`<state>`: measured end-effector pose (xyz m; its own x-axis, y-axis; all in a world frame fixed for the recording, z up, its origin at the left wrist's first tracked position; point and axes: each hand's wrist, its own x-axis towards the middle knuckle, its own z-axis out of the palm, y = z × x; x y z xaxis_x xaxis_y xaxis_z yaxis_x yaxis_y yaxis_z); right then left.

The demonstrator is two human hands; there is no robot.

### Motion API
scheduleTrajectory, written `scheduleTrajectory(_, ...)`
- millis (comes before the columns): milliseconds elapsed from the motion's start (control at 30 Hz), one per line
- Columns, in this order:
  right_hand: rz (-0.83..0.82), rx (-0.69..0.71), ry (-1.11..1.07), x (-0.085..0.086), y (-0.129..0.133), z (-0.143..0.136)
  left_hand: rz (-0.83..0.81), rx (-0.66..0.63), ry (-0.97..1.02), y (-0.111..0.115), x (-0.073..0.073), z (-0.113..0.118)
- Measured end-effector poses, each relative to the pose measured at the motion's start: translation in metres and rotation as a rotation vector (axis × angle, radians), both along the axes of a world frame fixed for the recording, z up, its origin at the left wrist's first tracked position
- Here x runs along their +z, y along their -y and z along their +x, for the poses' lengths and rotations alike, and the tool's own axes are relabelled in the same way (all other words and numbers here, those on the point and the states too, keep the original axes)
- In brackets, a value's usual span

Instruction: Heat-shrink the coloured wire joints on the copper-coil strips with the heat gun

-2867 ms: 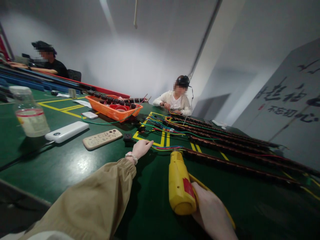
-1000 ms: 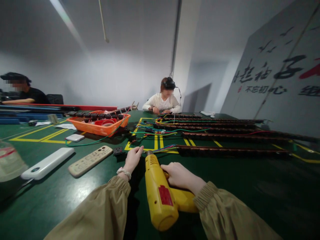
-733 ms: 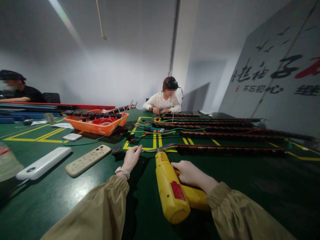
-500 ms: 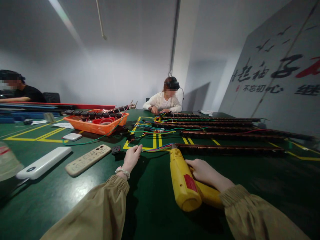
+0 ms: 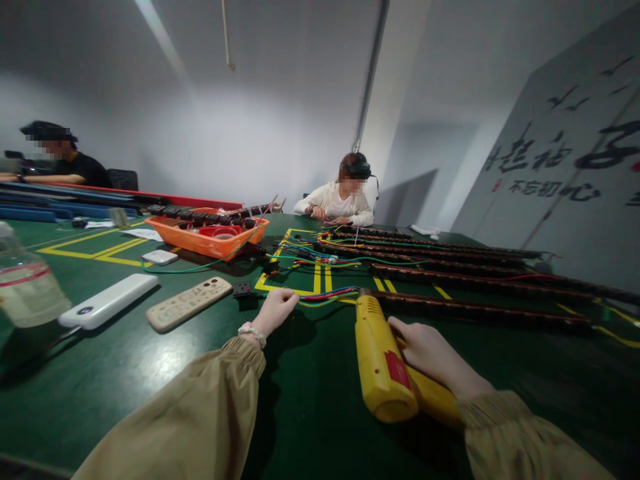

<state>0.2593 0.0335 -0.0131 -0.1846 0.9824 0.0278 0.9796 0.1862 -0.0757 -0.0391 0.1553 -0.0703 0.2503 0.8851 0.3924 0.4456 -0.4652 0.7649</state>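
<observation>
My right hand (image 5: 425,347) is wrapped round the handle of a yellow heat gun (image 5: 380,360), whose nozzle points away from me. The nozzle sits over the near end of a long dark strip (image 5: 475,308), where coloured wires (image 5: 330,294) come out. My left hand (image 5: 277,308) is closed on those wires, to the left of the nozzle. Just left of that hand a black connector block (image 5: 243,292) lies on the table. The fingertips of my left hand hide the part of the wires they pinch.
An orange basket (image 5: 187,247) holds red and dark parts. A phone in a beige case (image 5: 190,305), a white power bank (image 5: 110,301) and a bottle (image 5: 30,287) are at left. More wired strips (image 5: 450,253) lie beyond the heat gun. Two people (image 5: 343,197) sit across the table.
The camera view has turned a little to the left, so everything appears shifted right. Both hands keep their holds, and the heat gun stays at the wire end of the strip.
</observation>
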Motion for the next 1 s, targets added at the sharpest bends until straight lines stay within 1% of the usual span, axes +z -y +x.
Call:
scheduleTrajectory(67, -0.006, -0.035, -0.019, 0.0, 0.0, 0.0, 0.049, -0.009, -0.112, -0.002, -0.003, -0.003)
scheduleTrajectory(167, -0.009, -0.059, -0.046, -0.001, 0.001, 0.001, 0.087, 0.048, -0.223, -0.002, -0.004, -0.006)
scheduleTrajectory(367, -0.049, -0.061, -0.002, 0.0, 0.002, -0.002, 0.098, 0.152, -0.295, 0.003, 0.001, -0.005)
scheduleTrajectory(433, -0.054, -0.066, -0.009, 0.0, 0.002, -0.002, 0.097, 0.12, -0.315, 0.005, 0.001, -0.003)
scheduleTrajectory(533, -0.059, -0.065, -0.032, -0.003, 0.001, 0.0, 0.153, -0.012, -0.381, 0.008, 0.001, -0.002)
scheduleTrajectory(600, -0.071, -0.061, -0.05, -0.005, 0.001, 0.002, 0.184, -0.058, -0.427, 0.009, 0.001, 0.0)
scheduleTrajectory(833, -0.098, -0.039, -0.102, -0.01, 0.001, 0.005, 0.219, -0.025, -0.463, 0.008, 0.0, 0.002)
scheduleTrajectory(1000, -0.111, -0.04, -0.07, -0.01, 0.002, 0.001, 0.224, 0.025, -0.471, 0.007, -0.001, 0.003)
